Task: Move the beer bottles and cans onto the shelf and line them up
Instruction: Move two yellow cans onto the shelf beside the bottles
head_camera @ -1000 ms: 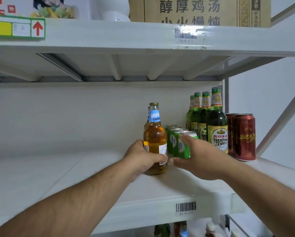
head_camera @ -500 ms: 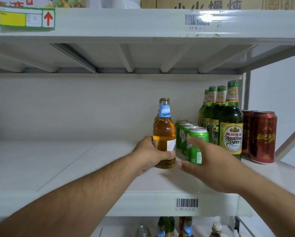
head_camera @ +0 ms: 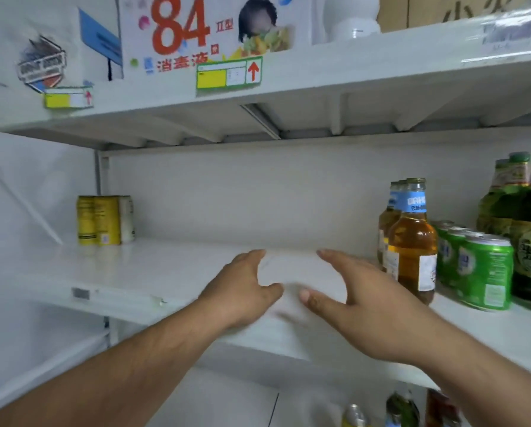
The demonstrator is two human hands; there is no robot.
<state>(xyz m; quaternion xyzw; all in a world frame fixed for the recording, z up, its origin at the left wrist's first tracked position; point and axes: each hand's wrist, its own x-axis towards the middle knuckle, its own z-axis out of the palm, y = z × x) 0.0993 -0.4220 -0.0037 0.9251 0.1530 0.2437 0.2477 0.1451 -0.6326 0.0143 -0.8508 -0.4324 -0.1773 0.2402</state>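
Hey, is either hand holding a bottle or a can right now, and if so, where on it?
Nothing is held. The left hand and right hand hover open over the shelf, left of the amber bottle.

I see a white shelf (head_camera: 178,272) running across my view, its front edge carrying a small barcode sticker (head_camera: 80,293) at the left. On it, far left against the back, stand yellow cans (head_camera: 97,219) packed side by side. Over at the right, amber bottles (head_camera: 412,241) with blue neck labels stand in a row front to back. Just beside them is a row of green cans (head_camera: 486,275), and next right a row of green bottles (head_camera: 526,223), cut by the frame's edge.
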